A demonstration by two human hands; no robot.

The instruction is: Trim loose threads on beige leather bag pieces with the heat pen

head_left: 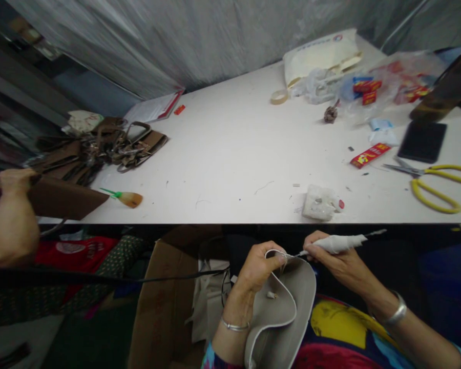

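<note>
My left hand (262, 264) grips the top edge of a beige bag (305, 287), thumb and fingers pinched on its rim. The bag hangs in front of my lap, its mouth open, with a small pale bit inside. My right hand (328, 256) is closed round an awl-like tool (346, 243) whose handle is wrapped in white. Its thin tip points left and reaches the bag's rim beside my left fingertips. Whether the tip pierces the rim or only touches it, I cannot tell.
On the white table (215, 154) lie yellow-handled scissors (436, 179), a phone (422, 142), a tape roll (279, 97), a white block (318, 202) and a glue bottle (128, 199). Brown bags (111, 146) are piled left, near a co-worker's arm (13, 220). A cardboard box (157, 297) stands below.
</note>
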